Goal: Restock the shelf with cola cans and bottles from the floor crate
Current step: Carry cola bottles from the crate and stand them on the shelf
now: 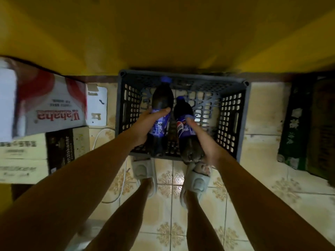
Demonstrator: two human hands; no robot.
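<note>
A grey plastic crate (232, 113) sits on the tiled floor below me, against a yellow surface. My left hand (145, 122) grips a dark cola bottle (162, 98) with a blue cap and blue label, held over the crate. My right hand (201, 134) grips a second cola bottle (182, 113) of the same kind, its base towards me near the crate's front rim. Both bottles point away from me. The crate's perforated bottom shows around them, with no other bottles or cans in view.
Stacked cardboard boxes (49, 109) stand at the left of the crate, and a dark green carton (306, 124) at the right. A white cable (123, 178) runs over the floor. My feet in grey slippers (197, 182) stand just before the crate.
</note>
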